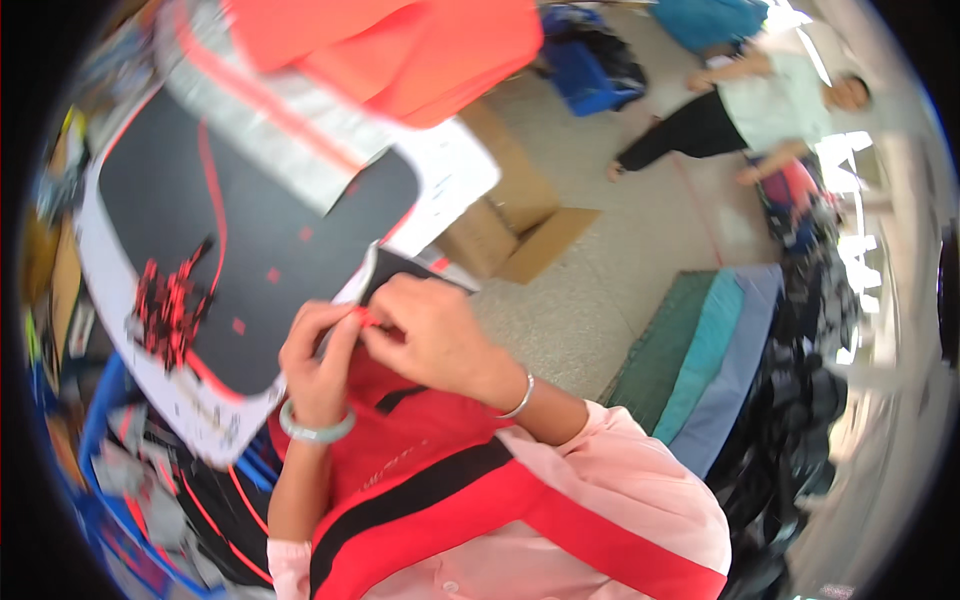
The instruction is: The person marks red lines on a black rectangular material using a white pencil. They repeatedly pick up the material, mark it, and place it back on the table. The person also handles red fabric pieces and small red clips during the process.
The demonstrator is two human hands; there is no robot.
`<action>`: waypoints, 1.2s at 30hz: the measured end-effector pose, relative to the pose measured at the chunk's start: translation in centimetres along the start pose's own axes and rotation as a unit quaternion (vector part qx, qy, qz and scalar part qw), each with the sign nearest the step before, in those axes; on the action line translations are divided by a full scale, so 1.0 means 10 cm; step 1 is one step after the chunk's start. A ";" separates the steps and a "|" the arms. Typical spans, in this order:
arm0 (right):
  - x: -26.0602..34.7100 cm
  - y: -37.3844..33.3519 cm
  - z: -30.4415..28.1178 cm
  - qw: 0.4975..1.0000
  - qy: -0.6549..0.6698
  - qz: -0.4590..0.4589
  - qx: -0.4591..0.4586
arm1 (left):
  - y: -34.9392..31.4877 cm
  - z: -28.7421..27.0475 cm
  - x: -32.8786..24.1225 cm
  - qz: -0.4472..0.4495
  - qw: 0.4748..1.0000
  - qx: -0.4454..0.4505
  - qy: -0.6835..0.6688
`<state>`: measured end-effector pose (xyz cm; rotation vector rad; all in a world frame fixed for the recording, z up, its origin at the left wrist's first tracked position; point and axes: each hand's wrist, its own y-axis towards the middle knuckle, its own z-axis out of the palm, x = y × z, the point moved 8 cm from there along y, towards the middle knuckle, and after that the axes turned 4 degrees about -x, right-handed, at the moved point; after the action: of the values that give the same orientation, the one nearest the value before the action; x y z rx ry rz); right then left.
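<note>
My left hand and my right hand meet at the table's near edge, fingertips pinched together. Between them shows a small piece of red strip; its exact shape is mostly covered by the fingers. Just behind the fingers, a black fabric piece with a white edge sticks out, partly hidden by my right hand; whether it is gripped too, I cannot tell. To the left of my hands, a tangled heap of red and black strips lies on the table, with one long red strand running away from it.
The white table carries a black panel, grey fabric with a red stripe and orange-red cloth. An open cardboard box stands beyond. Right are folded green and blue cloths; a person is farther off.
</note>
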<state>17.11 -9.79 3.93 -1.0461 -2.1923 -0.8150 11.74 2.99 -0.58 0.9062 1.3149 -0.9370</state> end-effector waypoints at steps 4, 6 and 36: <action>-0.06 0.05 -0.33 0.989 0.116 0.082 0.035 | 0.11 0.16 -0.24 0.037 0.999 0.018 0.007; -0.07 0.01 -0.40 0.974 0.185 0.122 0.047 | 0.13 0.22 -0.27 0.015 0.999 0.049 -0.013; 1.40 0.07 1.14 0.864 0.289 -0.241 0.335 | -2.11 -2.53 -1.53 0.293 0.878 -0.135 -0.353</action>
<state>7.61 5.35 6.54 0.1041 -1.9535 -0.4060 -17.57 19.37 13.19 0.5926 0.4679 -0.4980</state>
